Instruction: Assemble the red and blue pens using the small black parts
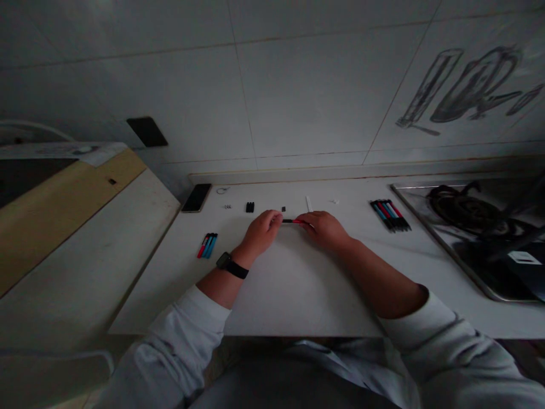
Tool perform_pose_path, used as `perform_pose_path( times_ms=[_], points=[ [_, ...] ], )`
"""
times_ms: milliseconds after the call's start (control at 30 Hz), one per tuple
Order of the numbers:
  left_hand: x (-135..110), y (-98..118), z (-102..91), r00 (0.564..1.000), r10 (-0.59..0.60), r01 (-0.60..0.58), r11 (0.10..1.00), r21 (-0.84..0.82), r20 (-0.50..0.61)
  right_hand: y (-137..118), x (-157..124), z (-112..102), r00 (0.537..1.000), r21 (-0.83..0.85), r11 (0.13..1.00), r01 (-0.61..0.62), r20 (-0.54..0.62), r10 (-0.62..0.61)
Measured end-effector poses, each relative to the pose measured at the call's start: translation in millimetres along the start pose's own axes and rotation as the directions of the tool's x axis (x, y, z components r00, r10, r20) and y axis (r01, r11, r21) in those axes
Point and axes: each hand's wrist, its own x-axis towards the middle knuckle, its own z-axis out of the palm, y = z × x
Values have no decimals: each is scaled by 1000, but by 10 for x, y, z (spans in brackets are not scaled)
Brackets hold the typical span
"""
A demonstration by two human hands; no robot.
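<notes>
A red and black pen (292,221) is held level between both hands above the white counter (293,284). My left hand (261,230), with a black watch on the wrist, pinches the pen's black end. My right hand (323,228) is closed around its red end. Just beyond the hands lie a small black piece (283,209), a white tube (309,203) and a black clump of small parts (250,207). Three pens, red and blue, (207,245) lie to the left of my left hand. A row of several pens (390,215) lies to the right.
A dark phone (196,197) lies at the counter's far left corner, with tiny springs (227,206) beside it. A steel gas hob (477,227) fills the right side. A lower wooden and white surface (72,238) stands to the left. The tiled wall (298,96) rises behind.
</notes>
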Motion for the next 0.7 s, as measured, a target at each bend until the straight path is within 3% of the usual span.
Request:
perform_pose_path(
  times_ms=[100, 200, 333, 433, 567, 700],
  points=[
    [7, -25, 7, 998, -50, 47, 997, 58, 49, -15, -7, -12, 1000, -2, 1000, 5, -2, -5],
    [9, -31, 12, 996, -27, 20, 996, 83, 79, -15, -12, -10, 1000, -4, 1000, 0, 9, 0],
    [5, -20, 11, 1000, 17, -17, 1000, 12, 26, -6, -5, -12, 999, -15, 999, -35, 7, 35],
    [6, -15, 4, 999, -24, 24, 1000, 9, 23, -21, 1, -31, 999, -11, 999, -34, 7, 34],
    [9, -26, 4, 992, -77, 70, 995, 76, 104, -46, 0, -47, 1000, -7, 1000, -20, 22, 20],
    [6, -29, 19, 997, -2, -5, 997, 82, 83, -23, -4, -31, 999, -7, 999, -32, 29, 33]
  ],
)
